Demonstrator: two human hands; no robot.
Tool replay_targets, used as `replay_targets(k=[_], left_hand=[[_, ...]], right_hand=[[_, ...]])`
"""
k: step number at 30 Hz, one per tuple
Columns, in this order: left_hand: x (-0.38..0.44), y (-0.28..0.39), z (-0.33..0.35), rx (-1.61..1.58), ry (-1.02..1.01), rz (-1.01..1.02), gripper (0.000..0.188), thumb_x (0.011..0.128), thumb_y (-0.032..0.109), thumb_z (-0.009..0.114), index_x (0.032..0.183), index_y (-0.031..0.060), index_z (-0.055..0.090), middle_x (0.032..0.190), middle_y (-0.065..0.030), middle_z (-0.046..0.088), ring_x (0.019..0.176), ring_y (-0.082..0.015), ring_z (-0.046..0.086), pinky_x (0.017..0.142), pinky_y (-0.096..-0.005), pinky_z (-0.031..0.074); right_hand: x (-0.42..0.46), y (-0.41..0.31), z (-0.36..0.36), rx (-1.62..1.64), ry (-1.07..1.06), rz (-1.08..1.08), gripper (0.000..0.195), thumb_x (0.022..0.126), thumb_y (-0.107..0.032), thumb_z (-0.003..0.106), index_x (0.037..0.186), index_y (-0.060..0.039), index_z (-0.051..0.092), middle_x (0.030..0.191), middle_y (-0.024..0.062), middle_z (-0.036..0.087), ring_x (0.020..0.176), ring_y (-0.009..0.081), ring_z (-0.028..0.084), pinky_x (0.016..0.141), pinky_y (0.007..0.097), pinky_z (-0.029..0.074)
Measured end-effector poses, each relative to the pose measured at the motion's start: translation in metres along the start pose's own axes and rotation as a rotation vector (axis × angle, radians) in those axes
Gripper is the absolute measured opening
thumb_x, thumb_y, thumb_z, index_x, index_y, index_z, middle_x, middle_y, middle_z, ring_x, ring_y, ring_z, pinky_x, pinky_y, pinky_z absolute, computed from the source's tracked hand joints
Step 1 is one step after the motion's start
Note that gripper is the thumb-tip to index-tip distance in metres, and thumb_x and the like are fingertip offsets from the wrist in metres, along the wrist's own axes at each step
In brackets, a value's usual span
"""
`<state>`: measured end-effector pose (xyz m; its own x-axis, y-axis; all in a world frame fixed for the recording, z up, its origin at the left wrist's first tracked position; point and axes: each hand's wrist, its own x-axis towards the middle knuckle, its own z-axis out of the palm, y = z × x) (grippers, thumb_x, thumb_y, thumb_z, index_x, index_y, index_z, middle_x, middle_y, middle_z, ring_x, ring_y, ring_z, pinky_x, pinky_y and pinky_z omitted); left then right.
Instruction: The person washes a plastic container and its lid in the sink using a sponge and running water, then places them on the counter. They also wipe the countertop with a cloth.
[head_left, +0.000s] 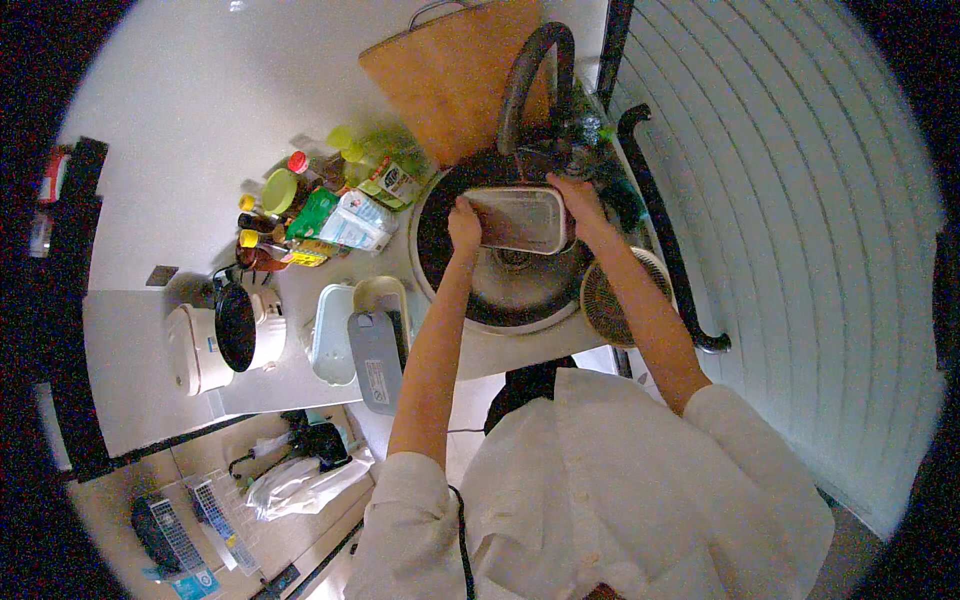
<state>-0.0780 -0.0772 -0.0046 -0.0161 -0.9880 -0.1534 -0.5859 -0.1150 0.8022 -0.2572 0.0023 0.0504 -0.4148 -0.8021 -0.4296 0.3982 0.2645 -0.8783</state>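
Note:
A rectangular food container (520, 219) with rounded corners is held over the round dark sink (442, 259), below the black faucet (516, 97). My left hand (465, 226) grips its left end. My right hand (581, 206) has hold of the right end, near its upper corner. Whether water runs from the faucet, I cannot tell. Beneath the container, the sink's drain (513, 259) partly shows. A round ribbed basket (611, 300) sits at the sink's right edge, partly behind my right forearm.
Left of the sink lie a pale tray (331, 337), a beige container (381, 289) and a grey lid (375, 360). Bottles and a green-white pouch (360, 219) stand behind them. A wooden cutting board (457, 79) leans at the back. A white rice cooker (199, 349) stands far left; a black handrail (664, 225) runs right.

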Motion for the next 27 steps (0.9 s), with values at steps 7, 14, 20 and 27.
replay_targets(k=[7, 14, 20, 27], left_hand=[[0.041, 0.017, 0.061, 0.306, 0.311, 0.76, 0.039, 0.079, 0.027, 0.035, 0.09, -0.0088, 0.044, 0.094, -0.0289, 0.046, 0.085, -0.0392, 0.046, 0.077, -0.0435, 0.036], [-0.011, 0.093, 0.04, 0.361, -0.354, 0.335, 0.027, 0.069, 0.026, 0.044, 0.081, 0.0062, 0.059, 0.087, -0.0156, 0.056, 0.085, -0.0322, 0.051, 0.073, -0.0369, 0.04], [0.008, 0.057, 0.032, 0.092, -0.438, 0.478, 0.029, 0.073, 0.022, 0.039, 0.089, 0.0043, 0.056, 0.084, -0.0179, 0.056, 0.077, -0.0294, 0.054, 0.066, -0.0362, 0.042], [-0.054, 0.068, -0.009, -0.367, -0.424, 0.117, 0.036, 0.081, 0.03, 0.035, 0.105, 0.0035, 0.045, 0.101, -0.0117, 0.048, 0.087, -0.0223, 0.048, 0.07, -0.0317, 0.042]], right_hand=[[0.002, 0.006, -0.002, 0.12, -0.031, 0.019, 0.022, 0.076, -0.032, 0.051, 0.074, -0.0099, 0.051, 0.064, -0.0006, 0.052, 0.053, 0.0114, 0.048, 0.045, 0.027, 0.038], [-0.003, 0.028, 0.004, -0.063, 0.004, -0.05, 0.025, 0.078, -0.034, 0.045, 0.068, -0.0107, 0.048, 0.057, -0.0033, 0.044, 0.048, 0.0087, 0.042, 0.042, 0.0238, 0.032], [0.042, 0.073, 0.017, -0.149, -0.248, -0.228, 0.02, 0.078, -0.027, 0.046, 0.071, -0.0086, 0.052, 0.06, -0.0024, 0.048, 0.054, 0.0077, 0.046, 0.047, 0.0224, 0.035], [0.032, 0.041, 0.032, -0.177, -0.136, -0.102, 0.026, 0.079, -0.029, 0.046, 0.075, -0.0045, 0.054, 0.072, 0.002, 0.055, 0.063, 0.0104, 0.05, 0.054, 0.025, 0.04]])
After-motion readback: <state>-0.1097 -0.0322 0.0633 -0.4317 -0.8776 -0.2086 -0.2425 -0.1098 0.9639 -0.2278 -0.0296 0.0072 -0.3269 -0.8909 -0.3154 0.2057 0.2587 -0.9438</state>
